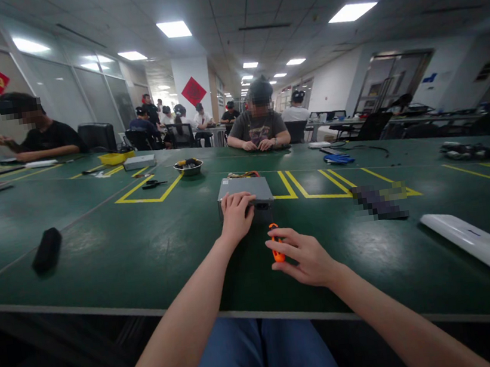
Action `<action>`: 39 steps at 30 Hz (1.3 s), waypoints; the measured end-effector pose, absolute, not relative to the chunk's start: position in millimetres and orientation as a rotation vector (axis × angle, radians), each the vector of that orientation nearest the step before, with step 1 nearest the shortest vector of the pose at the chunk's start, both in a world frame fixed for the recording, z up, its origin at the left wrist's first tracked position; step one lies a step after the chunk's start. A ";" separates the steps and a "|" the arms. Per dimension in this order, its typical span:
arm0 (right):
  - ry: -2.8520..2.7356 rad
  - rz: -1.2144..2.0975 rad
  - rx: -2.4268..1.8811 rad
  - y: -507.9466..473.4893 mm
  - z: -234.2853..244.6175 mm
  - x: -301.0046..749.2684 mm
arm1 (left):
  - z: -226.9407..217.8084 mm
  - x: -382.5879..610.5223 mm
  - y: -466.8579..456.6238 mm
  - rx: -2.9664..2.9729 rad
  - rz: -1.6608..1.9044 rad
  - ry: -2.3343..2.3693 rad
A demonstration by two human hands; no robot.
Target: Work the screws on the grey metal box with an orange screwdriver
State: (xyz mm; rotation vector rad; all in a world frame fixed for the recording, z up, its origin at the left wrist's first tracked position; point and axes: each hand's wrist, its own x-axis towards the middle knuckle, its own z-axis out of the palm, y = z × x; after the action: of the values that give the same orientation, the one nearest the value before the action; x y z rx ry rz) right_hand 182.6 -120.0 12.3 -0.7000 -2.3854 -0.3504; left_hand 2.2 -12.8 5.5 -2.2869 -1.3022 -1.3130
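Observation:
A grey metal computer power supply (248, 188) lies on the green table in front of me, with coloured wires at its far side and a socket on its near face. My left hand (236, 216) grips its near left part, fingers over the top and thumb at the front edge. My right hand (302, 254) is closed round an orange-and-black screwdriver (277, 251), held upright between thumb and fingers just in front of the box's near right corner. The screwdriver's tip is hard to make out, and I cannot tell whether it touches the box.
A bowl with tools (188, 167) stands beyond, left of the power supply. A black case (47, 250) lies to the left. On the right are a dark blurred object (378, 203) and a white device (483, 242). A person (258, 124) sits opposite.

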 end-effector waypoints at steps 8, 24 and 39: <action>-2.278 -0.183 -0.673 -116.0 7.2 184.9 | 4.3 2.1 -11.5 -2.285 -1.315 -1.297; -2.297 -0.168 -0.691 -115.7 7.9 187.0 | 3.8 1.9 -10.9 -2.292 -1.325 -1.291; -2.318 -0.157 -0.696 -117.8 8.7 186.1 | 4.4 1.6 -11.4 -2.295 -1.331 -1.297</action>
State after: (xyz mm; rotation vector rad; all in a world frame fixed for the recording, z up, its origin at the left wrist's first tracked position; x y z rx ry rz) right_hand 186.1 -117.8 8.7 -0.6963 -2.3180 -0.1572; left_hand 1.6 -11.4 4.4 -2.2945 -1.2966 -1.3307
